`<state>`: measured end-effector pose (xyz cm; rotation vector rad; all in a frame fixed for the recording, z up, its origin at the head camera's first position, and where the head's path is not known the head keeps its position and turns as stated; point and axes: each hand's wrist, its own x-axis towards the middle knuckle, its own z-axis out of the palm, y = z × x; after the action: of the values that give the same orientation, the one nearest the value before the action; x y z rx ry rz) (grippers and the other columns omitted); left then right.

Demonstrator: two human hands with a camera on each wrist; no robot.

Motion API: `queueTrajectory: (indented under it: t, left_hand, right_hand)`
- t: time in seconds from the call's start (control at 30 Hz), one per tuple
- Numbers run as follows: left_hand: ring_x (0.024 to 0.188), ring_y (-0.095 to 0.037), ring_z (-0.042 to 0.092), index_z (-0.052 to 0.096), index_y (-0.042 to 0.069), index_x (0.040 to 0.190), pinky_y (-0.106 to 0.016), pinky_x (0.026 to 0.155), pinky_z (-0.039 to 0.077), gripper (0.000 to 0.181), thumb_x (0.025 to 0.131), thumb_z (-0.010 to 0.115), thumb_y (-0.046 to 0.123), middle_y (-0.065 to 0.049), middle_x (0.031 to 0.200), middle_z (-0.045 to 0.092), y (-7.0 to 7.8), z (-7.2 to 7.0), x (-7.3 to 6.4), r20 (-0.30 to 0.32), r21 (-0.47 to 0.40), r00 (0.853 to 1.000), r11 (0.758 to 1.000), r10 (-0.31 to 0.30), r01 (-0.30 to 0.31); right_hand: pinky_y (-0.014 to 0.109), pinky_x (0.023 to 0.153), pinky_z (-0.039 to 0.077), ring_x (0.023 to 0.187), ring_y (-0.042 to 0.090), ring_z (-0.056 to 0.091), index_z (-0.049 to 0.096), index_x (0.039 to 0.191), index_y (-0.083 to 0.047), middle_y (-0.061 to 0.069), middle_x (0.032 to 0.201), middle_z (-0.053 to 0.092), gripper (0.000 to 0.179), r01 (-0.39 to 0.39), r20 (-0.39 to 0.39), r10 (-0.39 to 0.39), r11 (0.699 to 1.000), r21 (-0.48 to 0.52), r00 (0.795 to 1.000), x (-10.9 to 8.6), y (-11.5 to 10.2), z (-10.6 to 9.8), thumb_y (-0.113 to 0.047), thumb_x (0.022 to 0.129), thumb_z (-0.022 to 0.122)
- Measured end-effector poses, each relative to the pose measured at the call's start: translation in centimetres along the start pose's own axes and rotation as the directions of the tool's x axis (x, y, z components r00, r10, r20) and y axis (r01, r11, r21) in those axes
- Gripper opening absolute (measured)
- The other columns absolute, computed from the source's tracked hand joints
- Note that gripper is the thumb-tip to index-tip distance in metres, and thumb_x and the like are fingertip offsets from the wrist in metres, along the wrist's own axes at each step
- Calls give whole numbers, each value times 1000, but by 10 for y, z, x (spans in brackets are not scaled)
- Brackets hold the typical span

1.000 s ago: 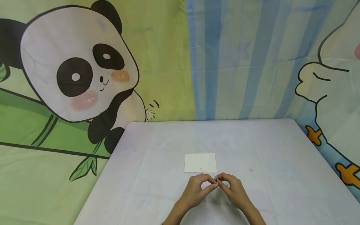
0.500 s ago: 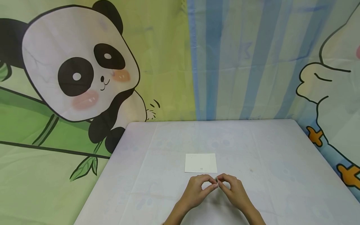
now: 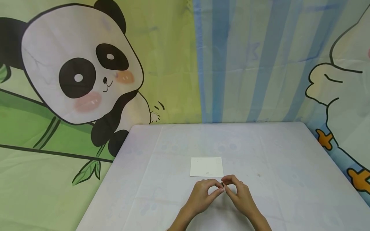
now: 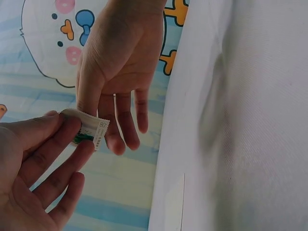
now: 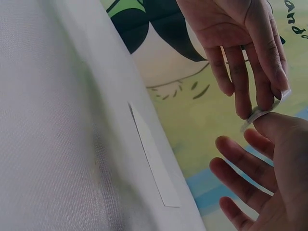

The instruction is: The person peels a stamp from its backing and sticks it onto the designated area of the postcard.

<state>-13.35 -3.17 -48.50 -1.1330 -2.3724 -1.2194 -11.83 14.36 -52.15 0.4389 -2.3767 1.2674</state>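
Note:
A small postage stamp (image 4: 93, 130) with perforated edges, a green picture and the number 80 is held up between both hands, its sheet bent into a curve. My left hand (image 3: 200, 195) pinches it between thumb and fingers, which cover its left part. My right hand (image 3: 241, 197) has its thumb against the stamp's other side and its index fingertip close by the edge. From the right wrist view, the stamp (image 5: 274, 107) shows nearly edge-on. Just beyond the hands, a white rectangular card (image 3: 206, 166) lies flat, with a tiny mark near its front edge.
A white cloth-covered table (image 3: 162, 144) lies under the hands, its far edge meeting the hanging curtains. Behind, a printed curtain (image 3: 167, 64) carries a panda at left and blue stripes towards the right.
My right index finger has lifted slightly and shifted left over the stamp. The left hand keeps its pinch in nearly the same spot. The white card has not moved.

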Motion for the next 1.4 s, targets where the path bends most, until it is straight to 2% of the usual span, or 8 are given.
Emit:
queueTrajectory:
  t: [0.17,0.3,0.47,0.67,0.83,1.13,1.4]
  left_hand:
    - [87,1,60,66,17,90,-19,75,45,9,90,60,24,11,88,67,-1,-2,1,-39,61,999,998,-1,3]
    - [88,1,59,66,18,89,-19,76,45,8,89,62,25,12,89,67,-3,-1,2,-61,92,998,996,-12,17]
    - [89,0,60,67,17,90,-20,77,45,10,89,62,25,11,91,67,-5,-1,2,-66,91,997,995,-26,32]
    - [90,-3,61,69,14,91,-23,80,46,14,89,62,26,9,92,68,-5,-1,2,-72,64,995,995,-74,79]
    - [91,-6,61,69,13,93,-24,81,46,15,90,59,24,7,94,68,-5,-1,1,-81,72,994,994,-75,81]
    - [87,-5,61,69,13,88,-25,81,46,16,89,60,26,9,89,68,-5,-1,2,-99,75,992,993,-84,91]
    - [86,-4,62,69,14,87,-26,81,46,18,89,60,29,10,87,68,-6,-1,2,-105,67,990,992,-99,106]
  right_hand:
    - [36,72,49,80,6,59,60,95,-16,-16,89,60,25,61,-49,-59,998,26,997,3,-1,-1,-1,79,71]
    - [31,77,47,83,8,60,60,94,-18,-15,89,62,26,101,-41,-100,994,37,994,4,-3,-3,-2,78,72]
    - [32,80,47,88,8,62,60,95,-22,-15,91,64,24,68,-5,-68,997,45,998,5,-4,-6,-5,80,70]
    - [37,77,50,86,10,63,63,95,-21,-14,91,65,20,53,-21,-52,996,77,998,4,-8,-7,-7,82,69]
    - [33,78,49,85,10,64,64,95,-20,-13,90,66,20,37,-28,-34,994,102,999,4,-12,-8,-6,82,69]
    - [34,76,50,79,14,66,65,92,-14,-8,85,68,26,13,-39,-10,995,96,999,3,-12,-4,1,73,75]
    - [30,79,49,84,9,65,63,95,-20,-12,89,67,18,11,2,-11,993,114,1000,3,-10,-6,-10,81,71]
